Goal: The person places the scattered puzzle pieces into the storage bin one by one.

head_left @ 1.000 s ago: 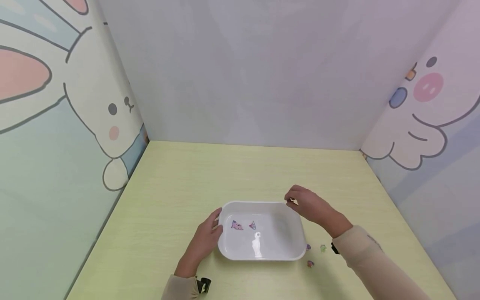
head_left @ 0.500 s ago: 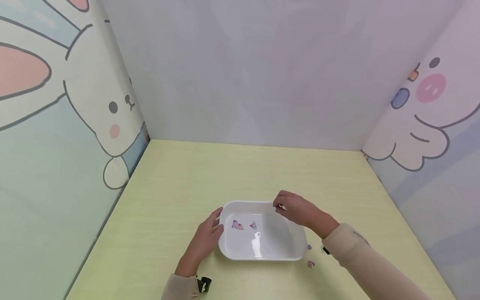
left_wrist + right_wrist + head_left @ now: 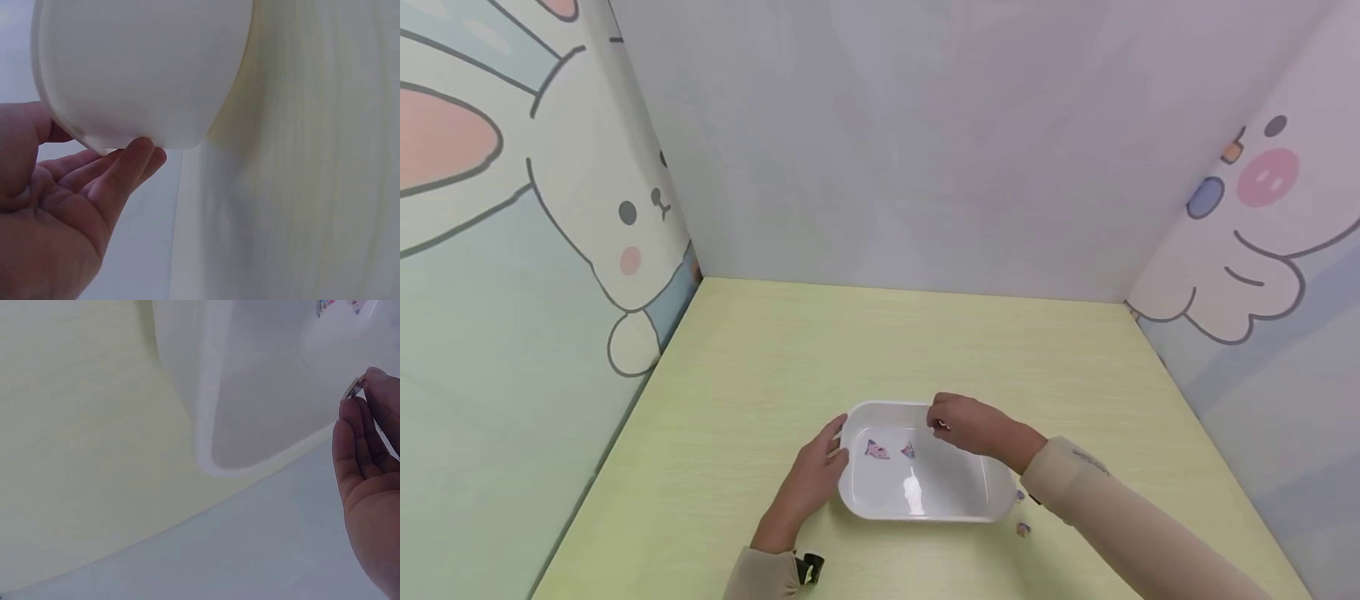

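Note:
A white rectangular tray (image 3: 951, 487) with raised walls stands on the table. At its left end my left hand (image 3: 811, 471) grips the rim between thumb and fingers; the left wrist view has this hand (image 3: 69, 194) at the tray wall. Over the tray's far side, my right hand (image 3: 973, 425) pinches a small thin flat piece (image 3: 354, 388) between thumb and fingertips. Most of that piece is covered by the fingers, and its picture cannot be made out. Inside the tray lie a pink fish-shaped piece (image 3: 876, 450) and a smaller colourful piece (image 3: 907, 450).
Close to the tray's right end, two small purple-and-red pieces (image 3: 1020, 496) (image 3: 1023, 529) lie on the pale yellow-green table (image 3: 760, 358). A grey wall (image 3: 887, 167) rises behind, and side panels with cartoon animals flank the table.
My right hand has moved left and slightly nearer, from the tray's far right corner to over its far side. Its sleeve now covers a green piece on the table. The left hand stays put.

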### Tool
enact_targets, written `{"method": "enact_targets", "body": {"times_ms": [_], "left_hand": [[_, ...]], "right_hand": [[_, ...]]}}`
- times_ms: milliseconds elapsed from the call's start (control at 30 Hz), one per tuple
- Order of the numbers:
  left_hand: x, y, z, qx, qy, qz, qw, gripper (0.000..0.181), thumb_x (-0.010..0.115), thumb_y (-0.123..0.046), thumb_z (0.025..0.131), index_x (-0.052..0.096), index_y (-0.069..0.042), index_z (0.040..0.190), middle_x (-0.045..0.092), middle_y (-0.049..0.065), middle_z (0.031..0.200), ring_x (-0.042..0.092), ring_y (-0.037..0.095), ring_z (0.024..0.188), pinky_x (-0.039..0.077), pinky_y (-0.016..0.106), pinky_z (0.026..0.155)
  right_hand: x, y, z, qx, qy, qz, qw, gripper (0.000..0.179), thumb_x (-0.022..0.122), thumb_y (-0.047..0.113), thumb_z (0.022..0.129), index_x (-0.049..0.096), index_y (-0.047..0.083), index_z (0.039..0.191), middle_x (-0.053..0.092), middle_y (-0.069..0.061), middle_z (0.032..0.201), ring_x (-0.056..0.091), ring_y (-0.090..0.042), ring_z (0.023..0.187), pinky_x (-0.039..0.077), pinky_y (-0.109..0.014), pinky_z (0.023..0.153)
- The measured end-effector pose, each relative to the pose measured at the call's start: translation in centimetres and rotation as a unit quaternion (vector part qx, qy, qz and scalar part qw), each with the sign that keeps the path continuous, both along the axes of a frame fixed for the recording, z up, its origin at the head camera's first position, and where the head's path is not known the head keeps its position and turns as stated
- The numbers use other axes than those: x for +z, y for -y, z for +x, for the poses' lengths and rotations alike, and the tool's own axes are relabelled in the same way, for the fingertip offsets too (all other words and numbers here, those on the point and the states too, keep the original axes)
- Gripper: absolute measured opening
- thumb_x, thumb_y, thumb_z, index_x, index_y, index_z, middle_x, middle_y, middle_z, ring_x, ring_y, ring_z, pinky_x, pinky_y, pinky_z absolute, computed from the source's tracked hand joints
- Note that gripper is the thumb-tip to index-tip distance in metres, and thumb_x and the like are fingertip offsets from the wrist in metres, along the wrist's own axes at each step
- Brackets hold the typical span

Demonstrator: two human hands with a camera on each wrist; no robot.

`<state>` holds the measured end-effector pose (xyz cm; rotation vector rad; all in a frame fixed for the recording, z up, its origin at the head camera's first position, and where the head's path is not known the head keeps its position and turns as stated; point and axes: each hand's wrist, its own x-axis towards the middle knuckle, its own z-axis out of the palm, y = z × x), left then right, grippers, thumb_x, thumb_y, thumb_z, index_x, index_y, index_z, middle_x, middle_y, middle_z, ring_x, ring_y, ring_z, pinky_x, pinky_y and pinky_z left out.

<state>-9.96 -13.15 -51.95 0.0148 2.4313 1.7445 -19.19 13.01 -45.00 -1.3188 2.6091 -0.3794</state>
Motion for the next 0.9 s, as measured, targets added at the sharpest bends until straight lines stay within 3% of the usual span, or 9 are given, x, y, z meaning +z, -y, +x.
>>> {"method": "enact_targets", "body": {"times_ms": [300, 567, 900], "left_hand": [[0.0, 0.0, 0.0, 0.0, -0.003, 0.005, 1.0, 0.052, 0.046, -0.009, 0.1, 0.032, -0.003, 0.151, 0.041, 0.026, 0.145, 0.052, 0.039, 0.123, 0.051, 0.046, 0.092], [0.0, 0.1, 0.0, 0.002, -0.003, 0.003, 1.0, 0.052, 0.046, -0.009, 0.1, 0.033, -0.003, 0.15, 0.042, 0.025, 0.145, 0.052, 0.039, 0.123, 0.049, 0.047, 0.093], [0.1, 0.1, 0.0, 0.002, -0.001, 0.004, 1.0, 0.052, 0.047, -0.01, 0.101, 0.034, -0.003, 0.15, 0.041, 0.025, 0.146, 0.051, 0.039, 0.123, 0.05, 0.046, 0.093]], "right_hand": [[-0.7, 1.2, 0.1, 0.01, 0.021, 0.045, 0.9987, 0.007, 0.07, -0.001, 0.086, 0.069, 0.004, 0.09, 0.054, 0.002, 0.083, 0.05, -0.009, 0.072, 0.05, -0.023, 0.065], [-1.7, 1.5, 0.2, 0.02, 0.005, 0.068, 0.9975, 0.007, 0.068, 0.001, 0.085, 0.066, 0.007, 0.083, 0.049, 0.005, 0.078, 0.046, -0.008, 0.067, 0.044, -0.02, 0.06], [-2.6, 1.9, 0.4, 0.028, 0.018, 0.104, 0.9941, 0.007, 0.07, 0.002, 0.085, 0.066, 0.007, 0.082, 0.046, 0.005, 0.075, 0.044, -0.007, 0.066, 0.044, -0.019, 0.06]]}}
